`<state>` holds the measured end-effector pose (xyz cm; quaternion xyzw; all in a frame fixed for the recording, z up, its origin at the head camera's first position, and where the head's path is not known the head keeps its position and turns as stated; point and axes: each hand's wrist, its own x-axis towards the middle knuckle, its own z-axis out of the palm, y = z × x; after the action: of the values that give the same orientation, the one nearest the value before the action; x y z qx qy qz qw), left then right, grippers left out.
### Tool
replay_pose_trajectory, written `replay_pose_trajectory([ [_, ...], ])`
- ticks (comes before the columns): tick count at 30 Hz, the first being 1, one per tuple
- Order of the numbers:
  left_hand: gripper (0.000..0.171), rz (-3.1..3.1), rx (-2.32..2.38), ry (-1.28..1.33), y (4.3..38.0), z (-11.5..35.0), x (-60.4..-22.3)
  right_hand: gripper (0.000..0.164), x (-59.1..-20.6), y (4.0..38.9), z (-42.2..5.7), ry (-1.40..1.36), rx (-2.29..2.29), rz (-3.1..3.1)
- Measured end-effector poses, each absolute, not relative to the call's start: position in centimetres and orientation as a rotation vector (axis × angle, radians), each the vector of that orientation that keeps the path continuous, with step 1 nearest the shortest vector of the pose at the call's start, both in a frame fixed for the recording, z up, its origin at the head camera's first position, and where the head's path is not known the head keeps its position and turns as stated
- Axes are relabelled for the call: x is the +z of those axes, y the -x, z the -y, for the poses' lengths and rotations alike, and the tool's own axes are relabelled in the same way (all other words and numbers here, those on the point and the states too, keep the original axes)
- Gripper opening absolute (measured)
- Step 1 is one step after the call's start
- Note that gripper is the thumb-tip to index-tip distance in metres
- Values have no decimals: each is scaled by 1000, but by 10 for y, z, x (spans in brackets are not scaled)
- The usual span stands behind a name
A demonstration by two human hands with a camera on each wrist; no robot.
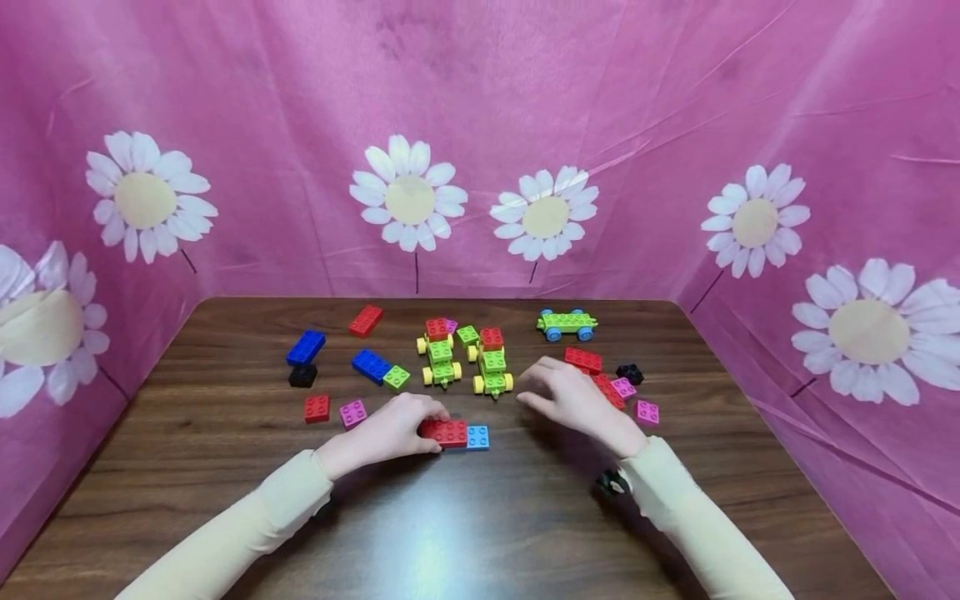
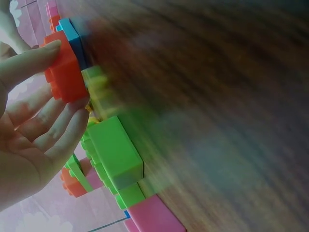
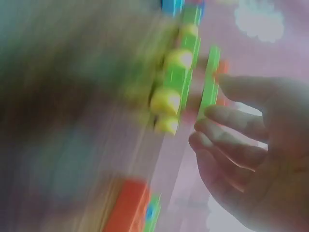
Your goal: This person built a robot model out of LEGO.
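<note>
My left hand [image 1: 393,429] pinches a red brick [image 1: 450,432] between thumb and fingers, close over the table. A light blue brick [image 1: 477,437] sits under the red one and sticks out on its right; both also show in the left wrist view, the red brick [image 2: 70,77] between thumb and fingertips. My right hand [image 1: 570,396] holds nothing, its fingers loosely bent and apart. Left of its fingertips stands a green car [image 1: 492,362] with yellow wheels and a red brick on its back. A similar green car [image 1: 440,353] stands further left.
A green car base [image 1: 567,322] with blue wheels stands at the back right. Red bricks [image 1: 583,360], pink bricks [image 1: 647,412] and a black brick [image 1: 630,373] lie right. Blue bricks [image 1: 306,347], a red brick [image 1: 317,408] and a pink brick [image 1: 353,413] lie left.
</note>
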<state>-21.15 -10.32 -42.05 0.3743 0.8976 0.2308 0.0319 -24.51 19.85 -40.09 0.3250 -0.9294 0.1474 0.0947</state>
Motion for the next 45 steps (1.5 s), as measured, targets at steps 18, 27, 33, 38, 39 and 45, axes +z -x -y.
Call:
replay_pose_trajectory([
  [18,32,-2776,693,-1178,210,103,-419,28,-416,271,-248,-690,244,2896],
  [27,31,-2773,699,-1177,211,103,-419,25,-409,260,-232,-825,270,2972],
  [33,31,-2771,701,-1185,211,103,-420,24,-407,252,-224,-893,313,3011],
  [38,31,-2774,697,-1180,212,104,-420,25,-403,245,-216,-918,359,3018],
  [39,31,-2774,699,-1179,212,104,-420,25,-402,244,-215,-918,369,3021],
  [45,31,-2768,705,-1177,212,104,-419,28,-398,236,-203,-990,392,3008],
])
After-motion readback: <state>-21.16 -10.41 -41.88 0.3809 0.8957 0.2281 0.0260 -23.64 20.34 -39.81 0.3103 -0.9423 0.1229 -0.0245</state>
